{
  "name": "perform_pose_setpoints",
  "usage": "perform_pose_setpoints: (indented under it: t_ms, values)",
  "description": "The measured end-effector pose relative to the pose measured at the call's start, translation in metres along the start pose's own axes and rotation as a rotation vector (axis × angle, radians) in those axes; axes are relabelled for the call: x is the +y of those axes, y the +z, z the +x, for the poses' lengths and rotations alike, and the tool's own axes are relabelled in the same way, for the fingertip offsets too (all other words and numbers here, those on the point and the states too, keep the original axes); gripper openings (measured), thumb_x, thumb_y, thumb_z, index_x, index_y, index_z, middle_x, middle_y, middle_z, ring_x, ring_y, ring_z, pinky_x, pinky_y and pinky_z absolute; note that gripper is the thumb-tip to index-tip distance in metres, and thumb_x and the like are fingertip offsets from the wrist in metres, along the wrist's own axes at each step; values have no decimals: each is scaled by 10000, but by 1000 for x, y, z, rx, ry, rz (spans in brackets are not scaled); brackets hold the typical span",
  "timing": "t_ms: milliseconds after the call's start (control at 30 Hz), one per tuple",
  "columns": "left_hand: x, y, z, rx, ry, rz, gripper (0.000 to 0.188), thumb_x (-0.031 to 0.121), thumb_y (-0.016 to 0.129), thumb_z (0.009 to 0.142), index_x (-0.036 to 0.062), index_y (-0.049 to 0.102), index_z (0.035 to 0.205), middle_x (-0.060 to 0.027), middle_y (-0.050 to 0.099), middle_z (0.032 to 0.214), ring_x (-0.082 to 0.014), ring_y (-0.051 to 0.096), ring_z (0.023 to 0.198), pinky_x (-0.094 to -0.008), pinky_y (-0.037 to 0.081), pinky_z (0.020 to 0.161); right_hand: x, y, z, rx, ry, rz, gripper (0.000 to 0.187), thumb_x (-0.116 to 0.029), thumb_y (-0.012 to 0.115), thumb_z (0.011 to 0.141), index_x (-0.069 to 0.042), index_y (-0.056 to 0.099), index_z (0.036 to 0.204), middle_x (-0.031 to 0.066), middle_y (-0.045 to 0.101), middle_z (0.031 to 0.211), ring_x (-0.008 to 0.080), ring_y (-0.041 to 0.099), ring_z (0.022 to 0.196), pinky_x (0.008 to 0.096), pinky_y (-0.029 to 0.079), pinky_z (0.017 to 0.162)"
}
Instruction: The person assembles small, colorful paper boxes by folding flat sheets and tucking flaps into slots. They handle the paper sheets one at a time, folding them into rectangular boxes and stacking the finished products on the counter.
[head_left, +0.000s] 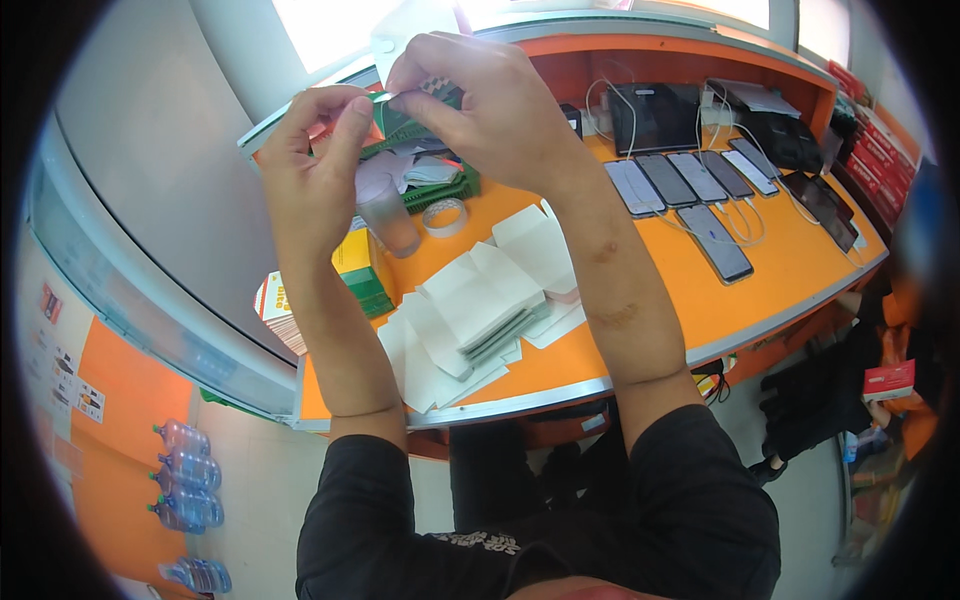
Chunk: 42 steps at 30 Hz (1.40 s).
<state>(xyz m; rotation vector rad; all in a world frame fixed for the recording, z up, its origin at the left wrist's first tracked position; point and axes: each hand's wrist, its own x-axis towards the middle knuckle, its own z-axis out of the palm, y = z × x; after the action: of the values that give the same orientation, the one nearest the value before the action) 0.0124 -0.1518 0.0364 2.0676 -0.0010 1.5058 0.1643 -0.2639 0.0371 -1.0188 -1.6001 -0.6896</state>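
Both hands are raised over the far left of the orange desk, fingertips meeting. My left hand (318,170) is closed in a pinch of thumb and forefinger. Close beside it, my right hand (495,105) pinches too, at a small pale bit (383,97) between the fingertips; its kind I cannot make out. A white card-like piece (405,25) shows behind my right fingers, partly hidden. Below lie flat white cartons (480,300) in a loose pile, a tape roll (446,231), a tilted frosted plastic cup (388,215) and a yellow-and-green box (365,270).
Green baskets (455,188) with papers stand behind the cup. Several phones (715,242) with white cables lie on the right, near a dark tablet (655,118). Large water bottles (190,470) are on the left floor. At the right edge another person's hand holds a red box (890,380).
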Motion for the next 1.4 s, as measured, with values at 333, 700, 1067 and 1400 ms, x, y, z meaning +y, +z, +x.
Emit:
perform_pose_setpoints:
  t_ms: [333, 700, 1067, 1400]
  values:
    - [0, -3, 1, -29, 42, 43, 153, 171, 664, 957, 22, 697, 976, 0, 612, 816, -76, 537, 764, -233, 427, 711, -7, 1, -2, -12, 16, 94, 117, -101, 653, 885, -18, 665, 966, 102, 658, 903, 242, 670, 818, 344, 529, 776]
    - [5, -1, 0, -35, 110, -8, 124, 154, 659, 966, 35, 693, 977, -9, 626, 820, -79, 559, 781, -240, 459, 739, -12, -5, -1, -68, 129, 51, 169, -144, 664, 893, -20, 688, 1005, 126, 717, 885, 236, 693, 827, 325, 539, 808]
    - [9, -5, -1, -12, -20, 96, 200, 210, 664, 966, 15, 699, 993, -4, 633, 796, -75, 548, 767, -227, 434, 703, -16, 5, -2, -33, 139, 48, 188, -174, 590, 923, -19, 671, 991, 137, 691, 886, 296, 658, 807, 401, 461, 975]
    - [1, -2, 0, 1, 25, -14, 174, 174, 661, 966, 3, 687, 986, -6, 635, 817, -80, 566, 776, -230, 457, 726, -16, 2, -2, -63, 159, 17, 219, -166, 569, 896, 0, 683, 983, 169, 693, 961, 327, 664, 867, 425, 524, 811]
